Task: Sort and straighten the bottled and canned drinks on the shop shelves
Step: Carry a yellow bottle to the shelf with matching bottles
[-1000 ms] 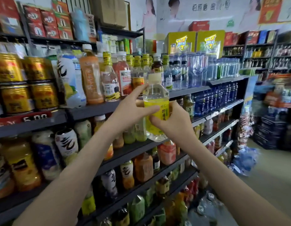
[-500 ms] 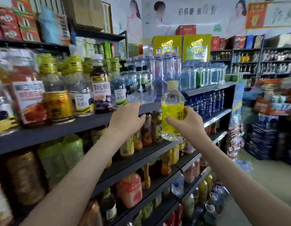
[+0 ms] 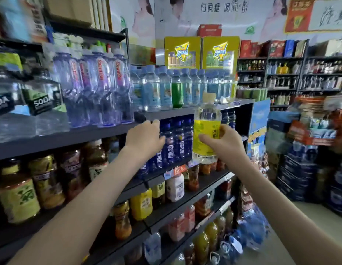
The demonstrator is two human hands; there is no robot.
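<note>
My right hand (image 3: 224, 144) grips a clear bottle with a yellow label and pale cap (image 3: 205, 131), held upright in the air in front of the second shelf. My left hand (image 3: 144, 138) is raised just left of it, fingers curled loosely, holding nothing, in front of a row of dark blue bottles (image 3: 175, 142) on that shelf. Light blue water bottles (image 3: 158, 90) and one green bottle (image 3: 177, 94) stand on the top shelf (image 3: 166, 114) above.
Purple-tinted bottles (image 3: 101, 88) and soda bottles (image 3: 42, 100) fill the top shelf's left. Tea and juice bottles (image 3: 19, 196) crowd the lower shelves. Yellow display boxes (image 3: 201, 52) stand behind. An aisle floor (image 3: 308, 226) opens on the right, with stacked crates (image 3: 298, 175) beyond.
The view has moved right along the shelves, and both hands went with it. My right hand still carries the yellow-label bottle. My left hand, off the bottle since a second ago, now hovers by the blue bottles.
</note>
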